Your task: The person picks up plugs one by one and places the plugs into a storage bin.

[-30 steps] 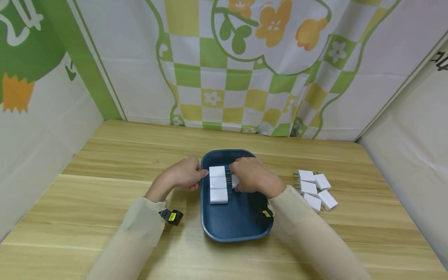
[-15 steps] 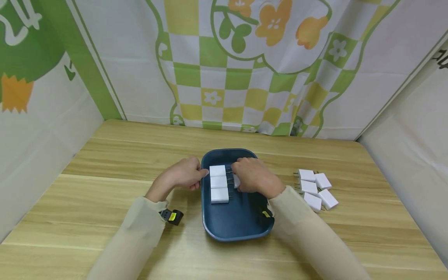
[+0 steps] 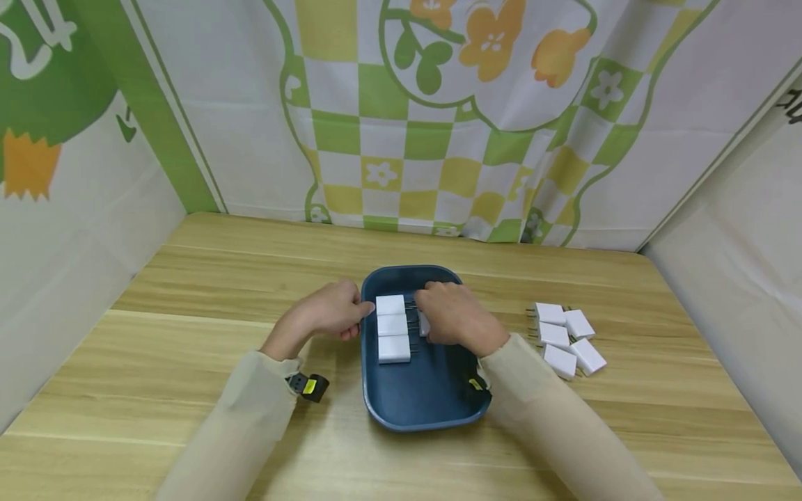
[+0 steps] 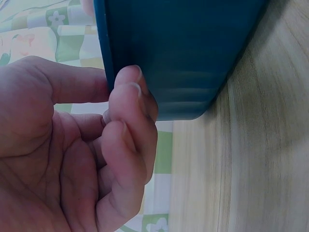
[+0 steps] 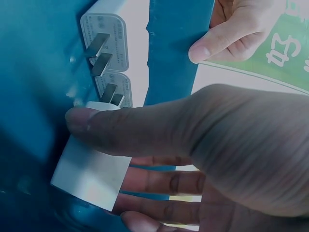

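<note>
A dark blue tray [image 3: 426,403] lies in the middle of the table. In it, three white charger plugs [image 3: 392,325] stand in a column along the left side, their metal prongs pointing right. My left hand [image 3: 332,309] grips the tray's left rim, thumb over the edge and curled fingers against the outer wall [image 4: 178,58]. Inside the tray my right hand [image 3: 454,313] holds another white charger plug [image 5: 94,169] between thumb and fingers. In the right wrist view it is just beside the prongs of the column's plugs [image 5: 113,43]. Its own prongs are hidden.
On the wooden table [image 3: 250,257], right of the tray, several more white charger plugs [image 3: 560,337] lie in a loose cluster, prongs pointing various ways. A patterned curtain [image 3: 413,153] hangs behind the table, with white cloth on both sides.
</note>
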Tool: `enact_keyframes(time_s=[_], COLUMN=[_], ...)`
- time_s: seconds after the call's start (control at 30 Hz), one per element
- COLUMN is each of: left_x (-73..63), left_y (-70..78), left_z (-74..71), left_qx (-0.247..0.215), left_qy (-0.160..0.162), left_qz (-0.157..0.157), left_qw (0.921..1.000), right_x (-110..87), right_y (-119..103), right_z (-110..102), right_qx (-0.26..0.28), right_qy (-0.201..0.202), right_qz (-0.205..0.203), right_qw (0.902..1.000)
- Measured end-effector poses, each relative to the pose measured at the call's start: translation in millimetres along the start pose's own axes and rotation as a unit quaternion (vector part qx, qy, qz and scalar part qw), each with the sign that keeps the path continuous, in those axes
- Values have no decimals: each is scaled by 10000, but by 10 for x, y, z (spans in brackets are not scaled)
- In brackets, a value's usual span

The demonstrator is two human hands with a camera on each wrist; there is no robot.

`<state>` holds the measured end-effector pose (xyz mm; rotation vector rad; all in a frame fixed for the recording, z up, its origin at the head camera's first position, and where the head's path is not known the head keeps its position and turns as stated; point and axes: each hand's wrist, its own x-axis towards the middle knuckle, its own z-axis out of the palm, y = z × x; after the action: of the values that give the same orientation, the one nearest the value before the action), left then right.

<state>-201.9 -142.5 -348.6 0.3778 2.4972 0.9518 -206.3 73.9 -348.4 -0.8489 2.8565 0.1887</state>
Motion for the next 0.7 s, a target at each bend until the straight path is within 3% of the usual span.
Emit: enact_keyframes(time_s=[0.7], left_x=[-10], left_y=[10], left_z=[0], left_qx=[-35], left_qy=[3], left_qz=[-19], left_qw=[10000], right_x=[26], right_y=[3], right_z=[54], right_qx=[-16], right_qy=[95], right_qz=[89], right_qw=[9999])
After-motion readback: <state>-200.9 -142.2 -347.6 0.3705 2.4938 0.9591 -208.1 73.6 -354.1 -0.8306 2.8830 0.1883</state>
